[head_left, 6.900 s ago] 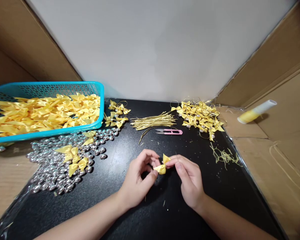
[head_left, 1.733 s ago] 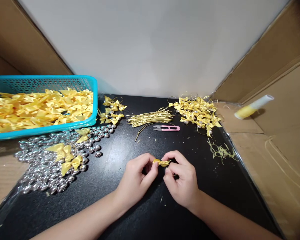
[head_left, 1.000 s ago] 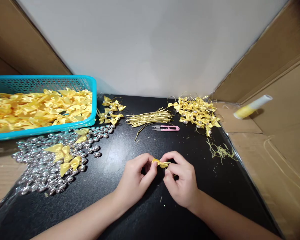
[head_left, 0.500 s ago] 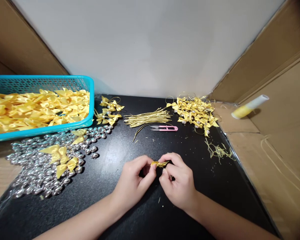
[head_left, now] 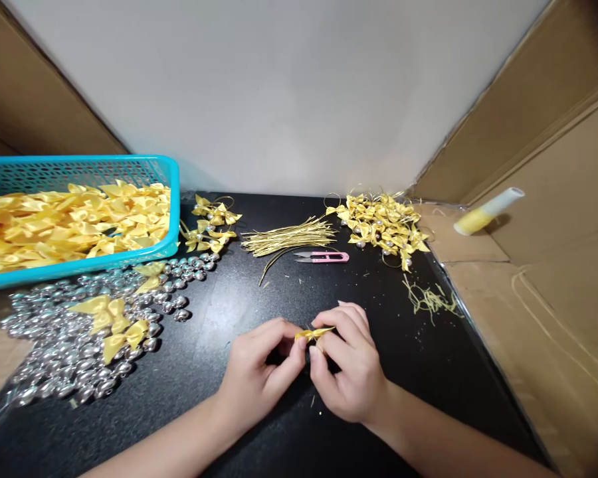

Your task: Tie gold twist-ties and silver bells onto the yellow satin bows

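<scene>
Above the front middle of the black table, a small yellow ribbon bow (head_left: 313, 333) is held between both hands. My left hand (head_left: 264, 365) pinches its left end between thumb and forefinger. My right hand (head_left: 349, 362) is closed at the bow's right side, thumb and fingertips pressed together close under it. Whether a thin cord is also in those fingertips is too small to tell. Beyond the hands lie pink-handled thread snips (head_left: 321, 256) and a bundle of gold cords (head_left: 289, 238), with one curved cord apart from it.
A turquoise basket (head_left: 173, 206) full of yellow bows stands at left. Silver beads (head_left: 74, 358) with several bows on them spread before it. Finished-looking bows with cord loops (head_left: 386, 222) pile at back right, near cord scraps (head_left: 431, 299). A yellow-white tube (head_left: 488, 211) stands beyond the right edge.
My right hand has turned and come closer to my left, its fingers now overlapping the bow's right side. The whole view has shifted slightly, with things appearing a little further left.
</scene>
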The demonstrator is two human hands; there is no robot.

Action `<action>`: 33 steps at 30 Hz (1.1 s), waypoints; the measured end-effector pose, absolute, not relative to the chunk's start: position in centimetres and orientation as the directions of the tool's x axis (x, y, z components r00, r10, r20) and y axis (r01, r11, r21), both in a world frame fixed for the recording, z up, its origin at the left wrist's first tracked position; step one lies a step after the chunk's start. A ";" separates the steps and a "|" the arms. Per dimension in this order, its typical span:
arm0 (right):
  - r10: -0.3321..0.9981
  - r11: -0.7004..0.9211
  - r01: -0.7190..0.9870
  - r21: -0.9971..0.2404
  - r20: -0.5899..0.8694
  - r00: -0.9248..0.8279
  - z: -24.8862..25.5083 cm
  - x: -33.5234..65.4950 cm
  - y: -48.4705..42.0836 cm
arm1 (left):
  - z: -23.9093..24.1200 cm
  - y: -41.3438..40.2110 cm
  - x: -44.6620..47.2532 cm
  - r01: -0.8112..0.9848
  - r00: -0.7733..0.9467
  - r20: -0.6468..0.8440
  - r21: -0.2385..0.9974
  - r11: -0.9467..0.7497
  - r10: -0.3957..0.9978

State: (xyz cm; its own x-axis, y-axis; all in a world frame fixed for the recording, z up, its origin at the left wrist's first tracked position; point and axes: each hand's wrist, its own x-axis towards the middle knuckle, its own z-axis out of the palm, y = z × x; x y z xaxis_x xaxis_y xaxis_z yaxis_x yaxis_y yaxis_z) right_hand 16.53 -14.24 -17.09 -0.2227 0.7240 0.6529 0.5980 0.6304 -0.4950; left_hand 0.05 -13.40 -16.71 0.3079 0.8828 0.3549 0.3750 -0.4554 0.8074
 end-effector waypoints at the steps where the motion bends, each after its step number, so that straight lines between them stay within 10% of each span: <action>1: 0.725 0.634 0.582 -0.509 0.652 -0.220 -16.9 16.6 -14.3 | -16.6 -13.4 0.0 0.374 0.298 0.362 0.807 -0.457 0.883; 33: 0.684 0.660 0.528 -0.534 0.719 -0.128 -17.3 16.9 -14.1 | -16.5 -12.9 0.1 0.323 0.222 0.233 0.898 -0.297 0.947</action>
